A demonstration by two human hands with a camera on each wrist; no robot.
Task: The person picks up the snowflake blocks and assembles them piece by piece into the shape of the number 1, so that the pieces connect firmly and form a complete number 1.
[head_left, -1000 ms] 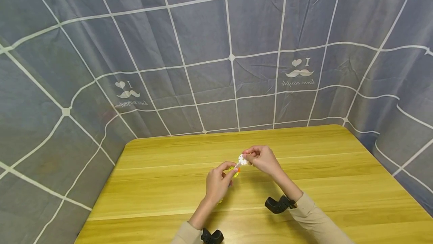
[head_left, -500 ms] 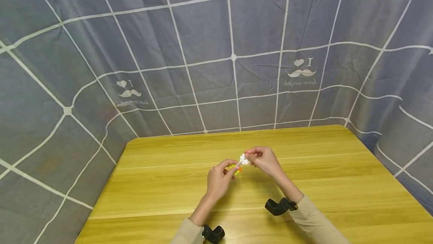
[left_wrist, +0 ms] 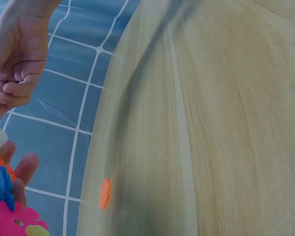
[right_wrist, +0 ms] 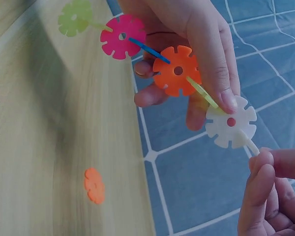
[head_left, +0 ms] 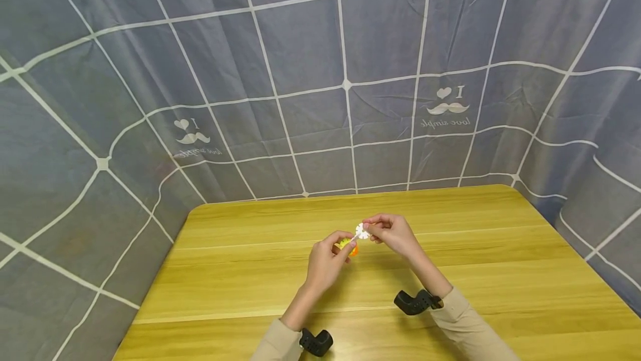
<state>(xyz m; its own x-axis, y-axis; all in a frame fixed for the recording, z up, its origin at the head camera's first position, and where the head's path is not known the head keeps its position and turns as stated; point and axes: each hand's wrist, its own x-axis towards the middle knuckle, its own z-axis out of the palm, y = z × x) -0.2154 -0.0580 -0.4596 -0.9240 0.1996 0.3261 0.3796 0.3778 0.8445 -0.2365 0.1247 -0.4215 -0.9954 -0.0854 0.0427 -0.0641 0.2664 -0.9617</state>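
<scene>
A chain of notched snowflake discs runs between the hands, best seen in the right wrist view. It includes a light green disc (right_wrist: pixel 73 17), a pink disc (right_wrist: pixel 119 45), a blue disc (right_wrist: pixel 150 50) seen edge-on, an orange disc (right_wrist: pixel 167 84) and a yellow-green disc (right_wrist: pixel 201 92). My left hand (head_left: pixel 323 263) holds the chain, its thumb on the white disc (right_wrist: pixel 221 130) at one end. Fingers of my right hand (head_left: pixel 393 234) pinch another white disc (right_wrist: pixel 252 145), edge-on and slotted against the first; its far part is hidden by the fingertips.
A loose orange disc (right_wrist: pixel 94 186) lies on the wooden table (head_left: pixel 240 272) below the hands. Behind the table hangs a grey-blue curtain (head_left: pixel 310 122) with white lines. Black wrist mounts (head_left: pixel 316 342) sit by both sleeves.
Both hands stay close together at the chain, shifting slightly. The yellow bit seen below the left hand one second ago is now out of sight. The head view has moved a little.
</scene>
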